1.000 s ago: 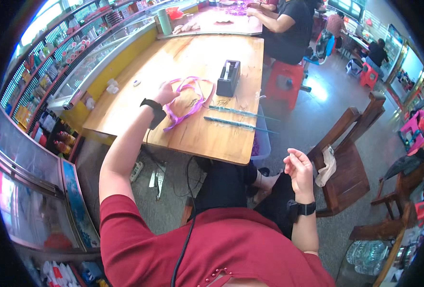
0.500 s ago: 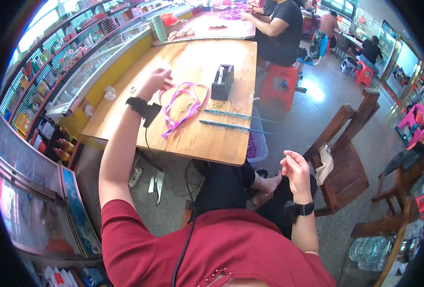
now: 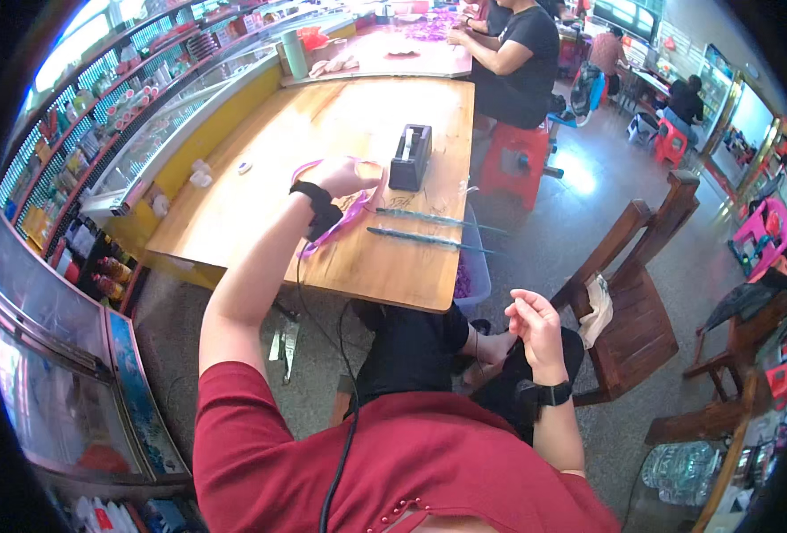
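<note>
My left hand [image 3: 343,177] reaches over the table onto a loose loop of purple ribbon [image 3: 344,222], covering its upper part. Its fingers are mostly hidden, so whether they grip the ribbon does not show. Just right of it stands a black tape dispenser [image 3: 411,157]. Below the dispenser lie two thin green-blue sticks, an upper stick [image 3: 420,214] and a lower stick [image 3: 415,237], their ends past the table's right edge. My right hand [image 3: 537,327] is raised off the table above my leg, fingers curled toward the thumb; anything between the fingertips is too small to make out.
A wooden table [image 3: 384,280] is in front of me, with a tape roll [image 3: 245,168] at left. Under its right edge sits a clear bin [image 3: 475,271] with purple pieces. A wooden chair [image 3: 633,311] stands right. Beyond, a person in black [image 3: 528,53] works near a red stool [image 3: 511,160].
My left hand has moved right and slightly down, from beside the ribbon to over it. My right hand stays raised, shifted slightly in the view.
</note>
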Tool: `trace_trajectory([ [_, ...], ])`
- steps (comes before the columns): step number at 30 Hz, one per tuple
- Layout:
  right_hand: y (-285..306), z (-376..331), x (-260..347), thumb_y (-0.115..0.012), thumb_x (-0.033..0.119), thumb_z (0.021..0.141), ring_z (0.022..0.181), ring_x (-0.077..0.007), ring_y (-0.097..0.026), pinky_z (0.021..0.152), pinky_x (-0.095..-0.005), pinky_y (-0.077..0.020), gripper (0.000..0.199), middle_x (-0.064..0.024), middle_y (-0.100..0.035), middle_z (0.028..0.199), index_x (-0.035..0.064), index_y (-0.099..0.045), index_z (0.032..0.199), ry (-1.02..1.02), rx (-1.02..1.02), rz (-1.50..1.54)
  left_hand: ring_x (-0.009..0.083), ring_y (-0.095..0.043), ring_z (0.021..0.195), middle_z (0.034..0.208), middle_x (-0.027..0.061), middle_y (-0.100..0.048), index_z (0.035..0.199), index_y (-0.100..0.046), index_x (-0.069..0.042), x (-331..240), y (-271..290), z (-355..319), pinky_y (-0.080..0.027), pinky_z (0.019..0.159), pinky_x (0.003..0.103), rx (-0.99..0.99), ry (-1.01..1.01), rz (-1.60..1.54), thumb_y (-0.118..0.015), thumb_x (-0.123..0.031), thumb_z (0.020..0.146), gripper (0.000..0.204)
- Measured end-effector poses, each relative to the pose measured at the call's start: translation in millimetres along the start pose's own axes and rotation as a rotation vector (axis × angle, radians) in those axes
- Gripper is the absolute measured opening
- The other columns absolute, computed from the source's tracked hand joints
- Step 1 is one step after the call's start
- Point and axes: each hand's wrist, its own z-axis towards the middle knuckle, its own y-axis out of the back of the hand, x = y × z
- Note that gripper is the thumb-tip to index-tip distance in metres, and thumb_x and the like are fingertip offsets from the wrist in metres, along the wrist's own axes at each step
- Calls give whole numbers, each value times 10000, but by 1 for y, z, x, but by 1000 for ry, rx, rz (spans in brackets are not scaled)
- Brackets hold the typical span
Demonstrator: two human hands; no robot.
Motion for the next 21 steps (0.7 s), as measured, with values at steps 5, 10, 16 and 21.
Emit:
trace_trajectory([
  [5, 3, -1, 1, -593, 106, 954, 624, -71, -583, 581, -188, -477, 165, -36, -674, 819, 45, -654, 1095, 0, -27, 31, 119, -622, 582, 689, 18, -664, 985, -682, -41, 4, 13, -16, -493, 516, 264, 285, 107, -145, -653, -358, 833, 353],
  [10, 1, -1, -5, -601, 115, 950, 626, -68, -583, 581, -187, -473, 163, -31, -673, 819, 50, -656, 1089, -21, -30, -9, 98, -601, 675, 814, 3, -656, 956, -653, -73, 20, 16, -17, -483, 571, 235, 50, 249, -715, -656, -330, 848, 278],
  [16, 9, -1, -4, -610, 128, 947, 640, -68, -583, 589, -193, -477, 173, -30, -675, 830, 59, -653, 1100, -13, -36, -12, 108, -649, 738, 895, 44, -683, 1021, -651, -75, 18, 58, -22, -522, 664, 244, 50, 204, -984, -653, -279, 927, 224],
  [21, 7, 1, -8, -611, 130, 947, 635, -67, -584, 589, -191, -477, 173, -28, -677, 827, 64, -654, 1102, -24, -27, -19, 76, -602, 641, 799, 4, -646, 913, -619, -87, 14, 69, -23, -477, 568, 219, -26, 210, -1007, -620, -335, 960, 253],
])
